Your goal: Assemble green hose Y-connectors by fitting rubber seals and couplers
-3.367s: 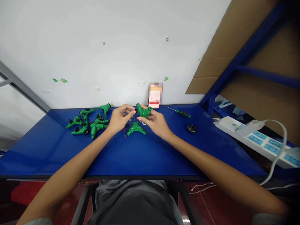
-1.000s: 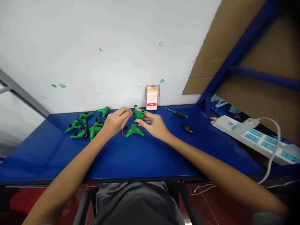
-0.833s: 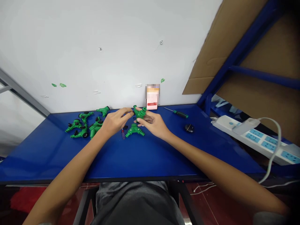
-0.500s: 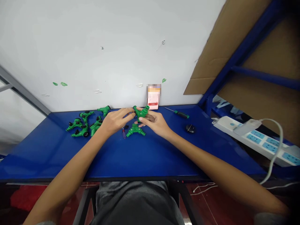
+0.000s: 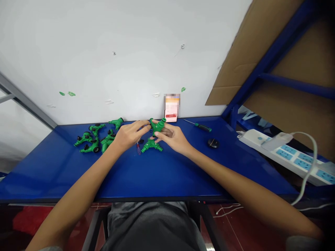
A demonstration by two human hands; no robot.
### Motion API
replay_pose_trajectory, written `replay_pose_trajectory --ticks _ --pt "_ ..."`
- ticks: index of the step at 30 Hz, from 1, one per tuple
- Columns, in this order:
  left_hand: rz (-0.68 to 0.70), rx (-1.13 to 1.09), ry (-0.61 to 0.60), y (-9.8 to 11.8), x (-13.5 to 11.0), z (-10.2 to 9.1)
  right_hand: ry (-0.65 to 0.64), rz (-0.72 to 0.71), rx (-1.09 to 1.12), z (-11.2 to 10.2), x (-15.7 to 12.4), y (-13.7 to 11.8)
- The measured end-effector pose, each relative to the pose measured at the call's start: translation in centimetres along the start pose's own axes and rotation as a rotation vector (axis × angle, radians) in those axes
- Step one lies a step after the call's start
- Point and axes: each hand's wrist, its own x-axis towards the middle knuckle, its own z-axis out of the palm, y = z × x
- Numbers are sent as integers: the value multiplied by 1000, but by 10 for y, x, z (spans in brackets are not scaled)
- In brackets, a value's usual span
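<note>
My right hand [image 5: 173, 136] is closed around a green Y-shaped hose splitter [image 5: 157, 128], held just above the desk with its two branches pointing up and away. At its left branch, the fingertips of my left hand [image 5: 133, 132] are bent together; whatever they pinch is too small to make out. A second green hose splitter [image 5: 151, 144] lies on the desk right below, its branches toward me. To its left is a small screwdriver [image 5: 138, 149] with a clear purplish handle, beside some small black parts [image 5: 141, 141].
Several green hose splitters with black valve knobs [image 5: 90, 138] lie at the left of the blue desk [image 5: 157, 177]. A phone [image 5: 171, 109] leans on the wall. At right are a green-and-black screwdriver [image 5: 202, 127], a black mouse [image 5: 213, 143] and a white power strip [image 5: 285, 155].
The held splitter has tipped very slightly in my right hand. Both hands stay in nearly the same place, and the things on the desk have not moved.
</note>
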Motion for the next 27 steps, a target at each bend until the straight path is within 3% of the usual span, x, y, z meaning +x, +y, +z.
replay_pose_trajectory --ticks 5,10,21,27 --pt "-16 17 14 0 -1 3 -35 37 18 -2 0 -2" --pt "0 -44 73 1 1 6 -78 -15 5 -5 2 1" --pt "-40 -134 171 6 1 13 -64 -51 -9 -5 2 2" --pt "-46 -150 149 7 2 13 -51 1 74 -5 2 2"
